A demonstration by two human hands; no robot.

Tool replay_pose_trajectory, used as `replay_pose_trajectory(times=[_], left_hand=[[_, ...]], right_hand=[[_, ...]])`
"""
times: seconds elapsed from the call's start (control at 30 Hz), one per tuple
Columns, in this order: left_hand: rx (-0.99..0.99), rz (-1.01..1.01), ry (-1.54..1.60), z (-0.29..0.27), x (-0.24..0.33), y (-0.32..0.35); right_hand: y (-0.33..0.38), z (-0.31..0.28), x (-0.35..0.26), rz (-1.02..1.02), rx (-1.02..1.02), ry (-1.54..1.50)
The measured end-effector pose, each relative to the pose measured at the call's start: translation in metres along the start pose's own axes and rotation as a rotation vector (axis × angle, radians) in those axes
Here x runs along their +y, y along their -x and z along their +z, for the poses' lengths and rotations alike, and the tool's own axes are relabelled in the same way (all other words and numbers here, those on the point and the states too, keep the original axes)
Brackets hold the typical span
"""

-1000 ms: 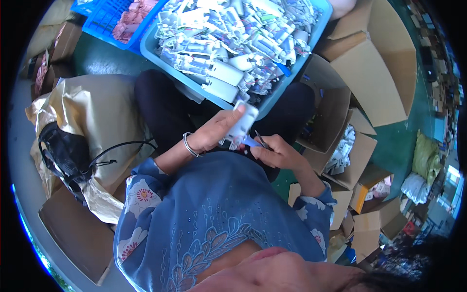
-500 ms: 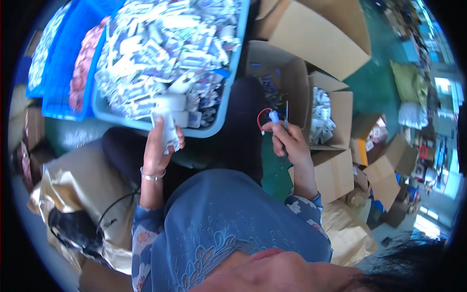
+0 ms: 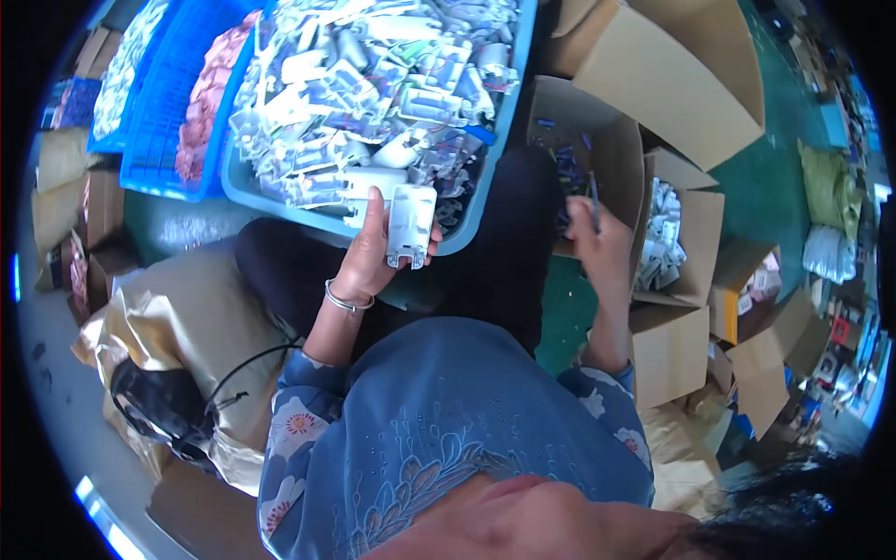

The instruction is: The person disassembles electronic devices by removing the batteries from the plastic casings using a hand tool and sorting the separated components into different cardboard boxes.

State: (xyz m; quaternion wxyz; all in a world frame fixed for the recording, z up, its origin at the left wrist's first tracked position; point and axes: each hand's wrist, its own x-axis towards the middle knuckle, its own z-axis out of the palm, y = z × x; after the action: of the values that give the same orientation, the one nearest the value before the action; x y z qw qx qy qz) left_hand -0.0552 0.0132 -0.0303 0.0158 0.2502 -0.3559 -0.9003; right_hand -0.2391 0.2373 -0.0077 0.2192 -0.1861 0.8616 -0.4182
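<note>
My left hand [image 3: 373,245] is closed round a white plastic casing [image 3: 412,222], its hollow side turned up, at the near edge of the big blue tub [image 3: 469,229]. That tub is heaped with similar white casings [image 3: 373,93], some with thin wires. Over at the right, my right hand [image 3: 602,250] is closed on a slim metal tool [image 3: 594,201]; whether it is tweezers or scissors I cannot make out. The hand is slightly blurred beside an open cardboard box [image 3: 602,117] holding small dark-blue cylinders [image 3: 567,168].
Blue crates [image 3: 159,168] stand at the left, one with pink pieces [image 3: 210,103]. Another carton [image 3: 695,266] with white parts sits at the right. A gold-coloured sack [image 3: 187,299] and a black bag [image 3: 154,401] lie near my left side.
The blue cylinder with a red wire has left my right hand, which has moved toward the carton. My left hand has turned the casing hollow side up. The whole view has shifted.
</note>
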Motion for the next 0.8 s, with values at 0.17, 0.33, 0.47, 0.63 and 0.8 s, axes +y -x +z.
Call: replay_pose_trajectory(times=[0.17, 0.33, 0.47, 0.63, 0.8], left_hand=[[-0.117, -0.236, -0.47, 0.023, 0.004, 0.003], [-0.212, -0.34, -0.336, 0.017, -0.005, 0.0], [-0.159, -0.243, -0.197, -0.005, -0.003, 0.0], [0.077, -0.127, -0.332, -0.028, -0.001, 0.001], [0.118, -0.135, -0.271, -0.03, -0.01, 0.0]], right_hand=[[-0.003, 0.032, -0.05, -0.363, -0.547, -0.202], [-0.015, 0.033, -0.032, -0.063, -0.813, -0.347], [-0.061, -0.021, -0.025, 0.061, -0.375, -0.521], [-0.156, -0.113, -0.053, -0.22, 0.205, -0.643], [-0.185, -0.084, -0.062, -0.182, 0.194, -0.85]])
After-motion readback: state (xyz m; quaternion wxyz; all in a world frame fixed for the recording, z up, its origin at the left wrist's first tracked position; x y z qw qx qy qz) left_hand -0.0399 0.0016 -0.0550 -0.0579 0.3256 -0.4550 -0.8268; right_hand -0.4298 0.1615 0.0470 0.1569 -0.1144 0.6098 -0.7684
